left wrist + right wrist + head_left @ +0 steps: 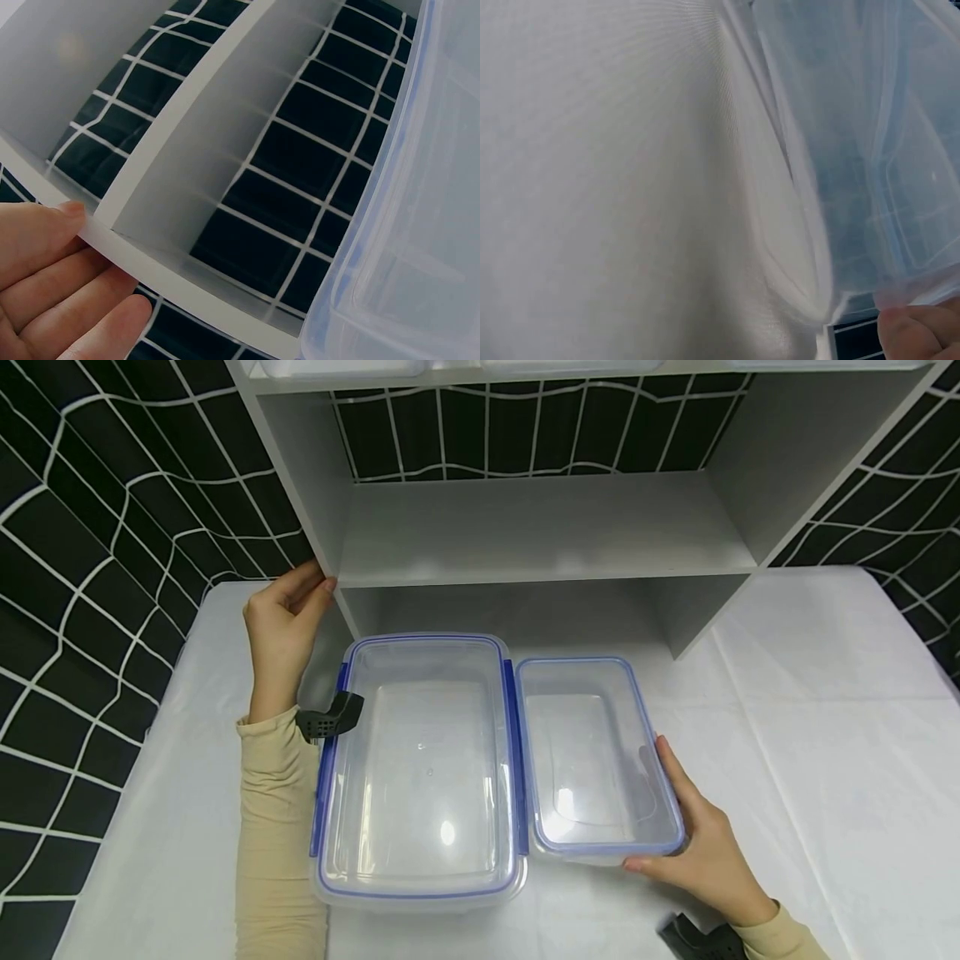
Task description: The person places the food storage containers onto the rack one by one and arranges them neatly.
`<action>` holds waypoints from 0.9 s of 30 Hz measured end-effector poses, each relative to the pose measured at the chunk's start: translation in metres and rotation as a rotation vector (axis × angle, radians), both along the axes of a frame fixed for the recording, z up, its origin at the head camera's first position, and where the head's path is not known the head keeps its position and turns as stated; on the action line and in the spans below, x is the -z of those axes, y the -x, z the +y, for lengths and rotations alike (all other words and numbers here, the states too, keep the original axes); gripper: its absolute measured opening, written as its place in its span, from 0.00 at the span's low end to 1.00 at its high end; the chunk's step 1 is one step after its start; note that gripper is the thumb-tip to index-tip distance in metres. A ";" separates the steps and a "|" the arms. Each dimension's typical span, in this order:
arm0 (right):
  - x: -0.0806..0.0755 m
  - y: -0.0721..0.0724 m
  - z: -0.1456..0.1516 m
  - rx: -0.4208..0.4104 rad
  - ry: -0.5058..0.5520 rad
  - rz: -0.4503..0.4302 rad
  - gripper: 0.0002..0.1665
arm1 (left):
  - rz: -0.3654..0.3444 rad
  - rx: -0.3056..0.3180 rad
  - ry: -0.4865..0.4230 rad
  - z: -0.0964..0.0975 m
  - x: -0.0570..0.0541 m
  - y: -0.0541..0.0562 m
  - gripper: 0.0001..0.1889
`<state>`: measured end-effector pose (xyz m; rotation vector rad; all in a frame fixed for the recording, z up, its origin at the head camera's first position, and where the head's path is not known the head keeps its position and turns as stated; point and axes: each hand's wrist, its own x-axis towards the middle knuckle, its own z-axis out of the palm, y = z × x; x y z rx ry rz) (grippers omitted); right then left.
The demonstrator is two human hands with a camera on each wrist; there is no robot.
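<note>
My left hand (285,635) pinches the front edge of the white shelf unit's left side panel (288,485). In the left wrist view its thumb lies on one face of that panel, with the fingers at the other. A small clear container (592,752) with a light blue rim stands on the table at right. My right hand (708,856) grips its near right corner, thumb at the front and fingers along the right side. Left of it, close alongside, is a larger clear container (427,785) with a lid and dark blue side clips. Both look bare inside.
The shelf unit (547,527) stands behind the containers, its middle board above the table. Clear bins (345,367) sit on its upper level. White cloth (825,710) covers the table. Dark grid-patterned curtain (75,610) hangs around. Black wrist mounts (330,717) are worn on both arms.
</note>
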<state>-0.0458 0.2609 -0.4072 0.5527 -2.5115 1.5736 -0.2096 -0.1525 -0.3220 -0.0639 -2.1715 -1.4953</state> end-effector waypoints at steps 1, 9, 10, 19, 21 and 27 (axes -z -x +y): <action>0.001 0.000 0.000 -0.007 0.025 0.013 0.79 | 0.000 0.001 -0.001 0.000 0.000 0.000 0.14; 0.002 0.001 0.005 -0.038 0.093 0.026 0.73 | -0.003 0.005 -0.010 0.001 -0.001 0.001 0.15; 0.002 0.000 0.005 -0.036 0.108 0.019 0.72 | -0.003 0.005 -0.009 0.001 -0.001 0.001 0.15; -0.001 -0.001 0.006 -0.023 0.232 -0.036 0.64 | 0.000 0.011 -0.016 0.001 -0.001 0.002 0.15; -0.002 -0.002 0.005 -0.023 0.245 -0.041 0.64 | -0.002 0.011 -0.016 0.001 -0.001 0.002 0.15; -0.001 0.000 0.004 -0.061 0.254 -0.043 0.65 | -0.003 0.011 -0.016 0.001 0.000 0.001 0.15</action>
